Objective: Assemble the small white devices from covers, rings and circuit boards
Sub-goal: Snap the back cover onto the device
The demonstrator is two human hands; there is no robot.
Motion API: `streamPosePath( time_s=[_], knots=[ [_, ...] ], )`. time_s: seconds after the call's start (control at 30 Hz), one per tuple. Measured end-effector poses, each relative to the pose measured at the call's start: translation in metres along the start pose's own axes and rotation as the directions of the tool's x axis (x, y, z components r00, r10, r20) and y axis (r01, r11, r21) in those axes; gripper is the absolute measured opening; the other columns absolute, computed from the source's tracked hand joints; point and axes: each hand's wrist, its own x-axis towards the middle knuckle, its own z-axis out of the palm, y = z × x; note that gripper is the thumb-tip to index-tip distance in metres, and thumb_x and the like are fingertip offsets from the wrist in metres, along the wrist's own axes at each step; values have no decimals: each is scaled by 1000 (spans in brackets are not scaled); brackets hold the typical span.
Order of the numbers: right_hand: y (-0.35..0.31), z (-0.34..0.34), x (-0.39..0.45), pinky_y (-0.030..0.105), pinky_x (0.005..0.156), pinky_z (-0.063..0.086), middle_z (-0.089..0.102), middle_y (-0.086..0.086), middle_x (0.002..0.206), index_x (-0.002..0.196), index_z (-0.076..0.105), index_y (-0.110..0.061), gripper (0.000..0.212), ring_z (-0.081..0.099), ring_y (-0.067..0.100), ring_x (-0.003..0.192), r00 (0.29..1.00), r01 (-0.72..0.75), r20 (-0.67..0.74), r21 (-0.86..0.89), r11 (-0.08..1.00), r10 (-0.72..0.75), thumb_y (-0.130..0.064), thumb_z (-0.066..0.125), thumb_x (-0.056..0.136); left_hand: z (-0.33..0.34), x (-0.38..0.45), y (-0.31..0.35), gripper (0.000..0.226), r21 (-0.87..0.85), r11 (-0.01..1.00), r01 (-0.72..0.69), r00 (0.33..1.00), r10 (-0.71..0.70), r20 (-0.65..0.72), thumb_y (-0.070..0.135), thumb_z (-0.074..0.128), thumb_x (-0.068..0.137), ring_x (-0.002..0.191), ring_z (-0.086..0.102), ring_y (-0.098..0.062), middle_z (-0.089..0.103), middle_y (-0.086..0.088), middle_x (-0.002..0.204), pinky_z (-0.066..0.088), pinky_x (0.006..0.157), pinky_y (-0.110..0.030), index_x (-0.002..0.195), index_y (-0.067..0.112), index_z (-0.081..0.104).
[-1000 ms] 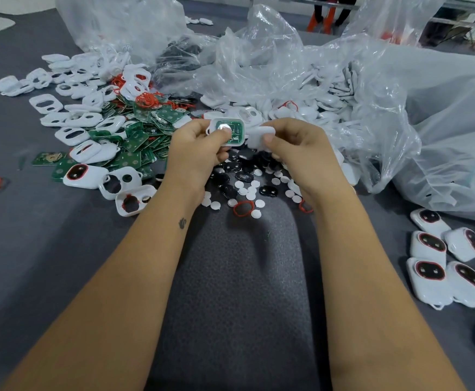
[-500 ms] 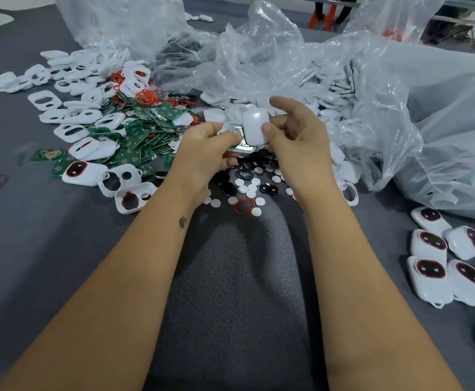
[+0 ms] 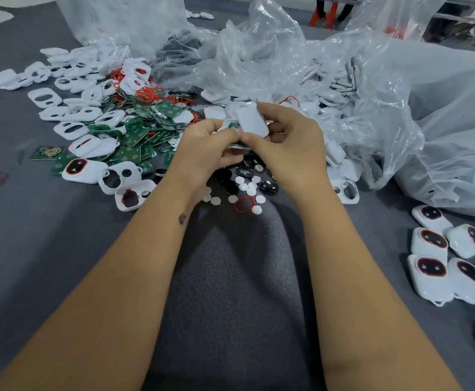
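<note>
White plastic cover (image 3: 252,119) has dropped lower since half a second ago, from what I can see: it now sits tilted right over the green circuit board (image 3: 232,127), and the right index finger that was sticking out has curled in. Left hand (image 3: 206,149) pinches the board piece, right hand (image 3: 288,145) pinches the cover, thumbs touching in the middle. Both are above the black and white bits on the grey table (image 3: 33,235).

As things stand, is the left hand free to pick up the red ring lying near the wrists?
Probably not yet: the left hand is gripping the part-built device. The red ring itself lies uncovered on the cloth, close by.
</note>
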Motion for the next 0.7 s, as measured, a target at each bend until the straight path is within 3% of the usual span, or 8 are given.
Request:
streamPosePath(
  time_s=[0.17, 0.3, 0.47, 0.57, 0.7],
  knots=[
    [2, 0, 1, 16, 79, 53, 66, -4, 106, 120, 64, -14, 42, 65, 4, 89, 1000, 7, -6, 23, 1000, -7, -10, 74, 79, 2, -1, 1, 8, -72, 997, 18, 1000, -17, 18, 2, 56, 94, 71, 73, -13, 74, -2, 79, 57, 65, -21, 94, 6, 63],
    [4, -2, 1, 16, 76, 53, 63, 0, 111, 118, 61, -12, 42, 65, 8, 92, 998, 9, -62, 128, 992, -1, -4, 68, 77, 5, -1, -1, 10, -110, 994, 18, 1000, -15, 24, 2, 57, 94, 72, 72, -14, 74, -2, 80, 56, 64, -21, 94, 8, 65],
    [5, -1, 3, 11, 71, 48, 62, -4, 101, 113, 60, -15, 40, 61, 2, 85, 999, 17, -52, 188, 982, -7, 0, 69, 76, 1, 2, 0, 18, -210, 975, 70, 997, -72, -4, -1, 54, 93, 71, 74, -19, 76, -4, 77, 57, 62, -22, 93, 10, 68],
    [7, 0, 4, 9, 71, 48, 63, 2, 108, 114, 59, -11, 42, 64, -1, 88, 999, -20, -35, 224, 974, 29, -1, 72, 76, -1, 2, 1, 17, -239, 964, 114, 993, -118, -3, -2, 53, 93, 69, 74, -20, 75, -6, 75, 57, 60, -22, 93, 7, 67],
    [10, 2, 3, 9, 72, 48, 58, 4, 115, 99, 66, -11, 25, 64, -1, 92, 1000, -14, -15, 173, 985, 16, -1, 72, 76, -3, 1, 3, 17, -264, 956, 125, 991, -132, -7, -5, 53, 93, 65, 73, -19, 74, -7, 70, 59, 62, -23, 86, 4, 66]
  ],
)
